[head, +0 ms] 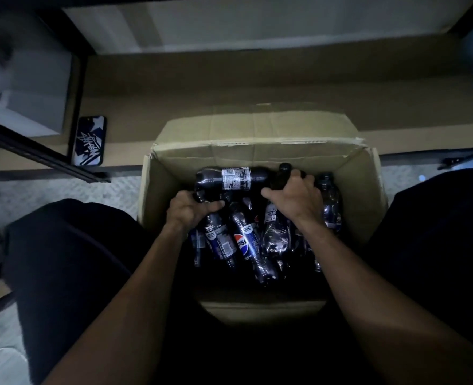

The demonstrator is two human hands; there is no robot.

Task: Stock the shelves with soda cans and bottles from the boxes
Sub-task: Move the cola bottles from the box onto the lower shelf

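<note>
Both hands are down inside the open brown cardboard box (260, 151), which sits between the person's knees. The box is well loaded: dark plastic cola bottles with blue labels (243, 240) lie jumbled across its floor, and one white-labelled bottle (224, 177) lies crosswise against the box's far wall.

The left hand (190, 209) is at the box's left side, fingers and thumb curled round the dark neck of a bottle (200, 196). The right hand (296, 198) is towards the box's right, fingers wrapped over another dark bottle whose black cap (284, 168) pokes up beyond the knuckles. So that's two bottles gripped, one per hand, and neither is out of the box yet. Whether they are clear of the heap below is too dim to tell.

Just beyond the box runs the long brown shelf board (229, 79) in its black metal frame (77, 87). The only thing showing on it is a dark phone with a white graffiti case (89, 140), off to the box's far left. No soda stands on the stretch of shelf in view, and no cans show anywhere.

By my reading the stocking is at an early stage here. This pair has to be lifted out and stood on the board, and then the rest of the heap has to follow. How many other boxes or shelves wait out of view I cannot say.
</note>
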